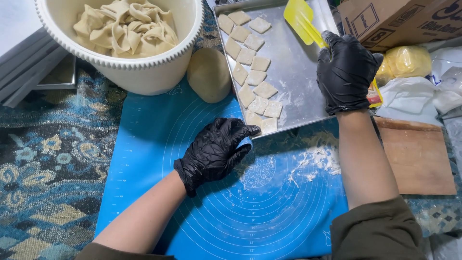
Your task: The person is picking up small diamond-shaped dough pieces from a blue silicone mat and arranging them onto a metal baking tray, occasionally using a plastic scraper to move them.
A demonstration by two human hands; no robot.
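Your right hand (345, 72) grips the yellow scraper (302, 19) over the metal tray (298, 72); your left hand (216, 149), fingers curled, touches the tray's near corner beside the dough squares (255, 77).

Patterned cloth-covered surface (53, 159) carrying a baking set-up.

On the blue, floral-patterned covering lies a blue silicone rolling mat (144, 144) printed with concentric circles and dusted with flour (317, 159) near its right side. A white ribbed bowl (144, 67) stands at the mat's upper left edge, with a smooth dough ball (209, 74) just beside it. A metal tray (298, 67) overlaps the mat's top right. To the right rest a wooden board (416, 156), plastic bags (423, 86) and a cardboard box (399, 21); grey flat slats (29, 67) lie at far left.
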